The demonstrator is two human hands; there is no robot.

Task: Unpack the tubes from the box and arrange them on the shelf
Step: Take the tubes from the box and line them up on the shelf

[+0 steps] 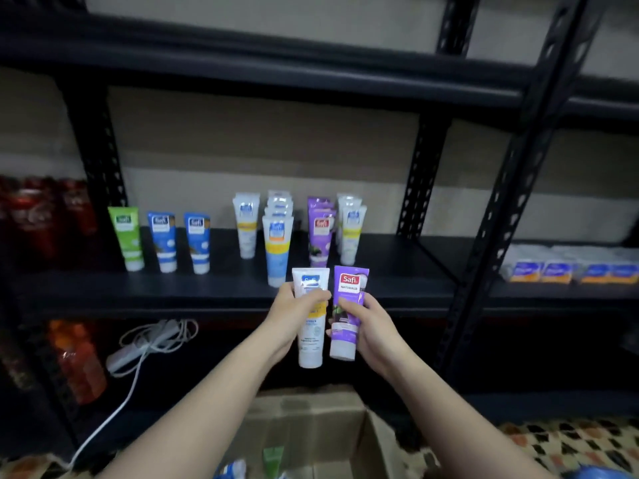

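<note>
Two tubes raised before the shelf (380, 295); left hand (294, 316) grips white tube (310, 326), right hand (366, 323) grips purple tube (347, 305); matching rows stand just beyond, likely their destinations; box (328, 433) below wrists holds more.

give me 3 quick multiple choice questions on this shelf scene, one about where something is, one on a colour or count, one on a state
1. Where does the green tube stand on the shelf?
A. left end of the row
B. right end of the row
C. between the purple tubes

2. What colour is the tube in the right hand?
A. green
B. purple
C. red

3. What is the left hand doing?
A. hanging open, holding nothing
B. pressing flat on the shelf
C. holding a white tube

Answers:
1. A, it is leftmost, beside two blue tubes.
2. B, its purple body shows above the fingers.
3. C, the fingers curl round the white tube, in front of the shelf.
</note>
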